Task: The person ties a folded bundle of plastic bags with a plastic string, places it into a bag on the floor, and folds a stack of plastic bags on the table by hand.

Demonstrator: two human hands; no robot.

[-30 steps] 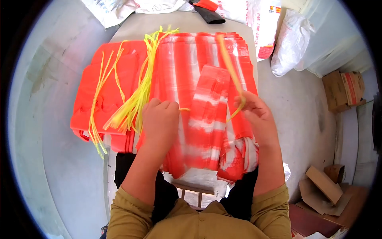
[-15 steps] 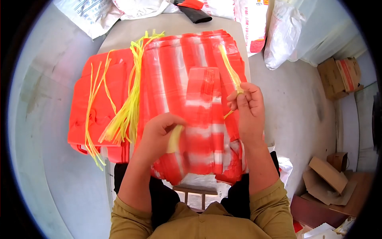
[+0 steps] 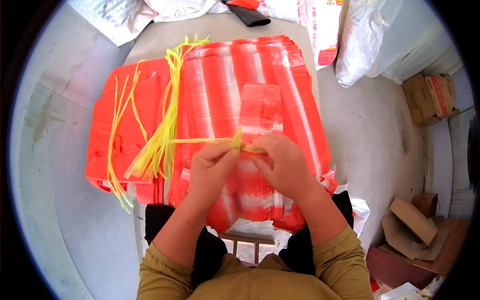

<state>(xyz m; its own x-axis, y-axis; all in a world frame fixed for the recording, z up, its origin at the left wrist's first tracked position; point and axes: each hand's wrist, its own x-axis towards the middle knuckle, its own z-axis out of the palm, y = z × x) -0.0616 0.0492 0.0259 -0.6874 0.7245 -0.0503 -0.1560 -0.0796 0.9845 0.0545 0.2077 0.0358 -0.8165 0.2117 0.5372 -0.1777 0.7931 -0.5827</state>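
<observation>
My left hand (image 3: 214,167) and my right hand (image 3: 284,162) meet over a folded bundle of red and clear striped plastic bags (image 3: 260,107). Both pinch a yellow plastic strip (image 3: 200,140), which crosses the bundle; one end stretches out to the left past my left hand. A short tip of it stands up by my left fingertips. Whether it is knotted is hidden by the fingers. Beneath lies a larger stack of the same striped plastic bags (image 3: 212,80). On the left, several loose yellow strips (image 3: 167,132) lie along the stack's edge.
A pile of plain red plastic bags (image 3: 125,120) lies at the left, with a few yellow strips on it. White sacks (image 3: 360,45) and a black item (image 3: 250,16) are at the back. Cardboard boxes (image 3: 425,100) stand on the right, beyond the table edge.
My right hand has come down and left from the upper right, bringing its yellow strip to the bundle. My left hand has moved right to meet it.
</observation>
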